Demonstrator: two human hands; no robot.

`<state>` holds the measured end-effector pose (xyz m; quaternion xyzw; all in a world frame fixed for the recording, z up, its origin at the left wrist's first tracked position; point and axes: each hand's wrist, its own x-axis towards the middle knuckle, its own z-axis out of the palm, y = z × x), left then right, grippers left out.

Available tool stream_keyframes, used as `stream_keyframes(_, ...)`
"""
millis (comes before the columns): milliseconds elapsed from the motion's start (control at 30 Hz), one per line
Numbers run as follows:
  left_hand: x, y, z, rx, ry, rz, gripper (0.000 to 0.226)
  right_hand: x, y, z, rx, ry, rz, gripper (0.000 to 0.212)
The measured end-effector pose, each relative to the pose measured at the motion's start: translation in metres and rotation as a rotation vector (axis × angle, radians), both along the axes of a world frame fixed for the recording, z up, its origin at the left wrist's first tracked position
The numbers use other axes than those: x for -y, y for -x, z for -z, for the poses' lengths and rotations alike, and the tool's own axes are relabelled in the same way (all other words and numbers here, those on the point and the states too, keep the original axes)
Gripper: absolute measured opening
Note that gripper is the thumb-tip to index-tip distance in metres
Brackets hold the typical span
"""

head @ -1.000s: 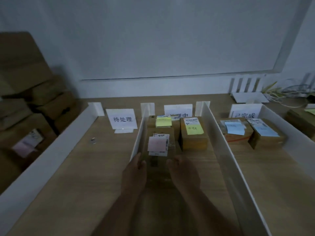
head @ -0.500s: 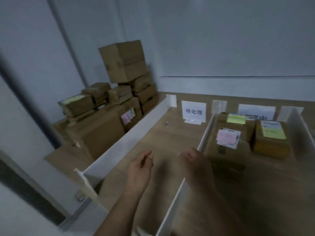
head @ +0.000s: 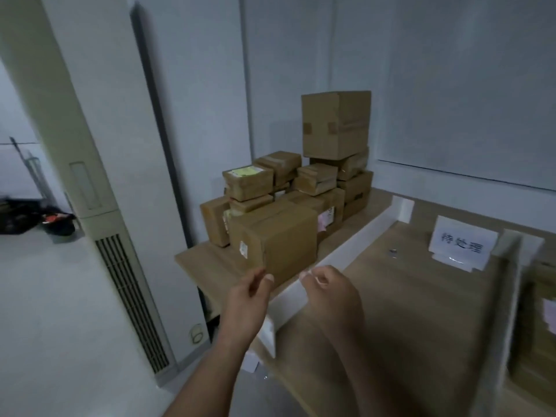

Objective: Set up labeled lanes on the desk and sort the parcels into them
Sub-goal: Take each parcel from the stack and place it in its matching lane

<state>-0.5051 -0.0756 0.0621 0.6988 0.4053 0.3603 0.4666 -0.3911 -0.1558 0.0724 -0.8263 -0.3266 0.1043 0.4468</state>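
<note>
At left end of light wooden desk (head: 406, 311), outside long white foam-board lane divider (head: 346, 251): pile of brown cardboard parcels (head: 316, 182), taped, matte, rectangular. Foremost: large squarish carton (head: 279, 239), small white sticker on near face. Topmost: tall plain carton (head: 337, 124), tape tabs on side. Mid-pile: flat parcel with yellow-green label (head: 248, 182); print illegible. Both hands raised just before large squarish carton, empty: left hand (head: 248, 299) with fingers loosely curled, thumb up; right hand (head: 331, 296) loosely curled, knuckles upward. Contact with carton not determinable. Inside first lane: white folded sign card (head: 461, 245) reading "待处理"; small metallic item (head: 392, 252) near it. Left of desk: cream floor-standing air-conditioner (head: 99, 206), slatted grille.
</note>
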Motion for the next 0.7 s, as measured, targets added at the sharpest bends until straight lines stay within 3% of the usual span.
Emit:
stream_keyframes(367,-0.174,0.062,0.025,-0.118,-0.018,0.038,0.047,-0.165,0.080,0.020,-0.096,0.008,0.041,0.047)
stream_keyframes(467,-0.207,0.053,0.030,-0.146,-0.034,0.067,0.045,-0.191,0.072,0.025,-0.081,-0.015,0.126,0.064)
stream_keyframes(600,-0.248,0.024,0.029,-0.121,-0.017,0.150,0.037,-0.222,0.041,0.029,-0.129,-0.048,0.243,0.058)
stream_keyframes(700,-0.283,-0.002,0.031,-0.127,-0.051,0.204,0.035,-0.246,0.013,0.033,-0.156,-0.063,0.324,0.066)
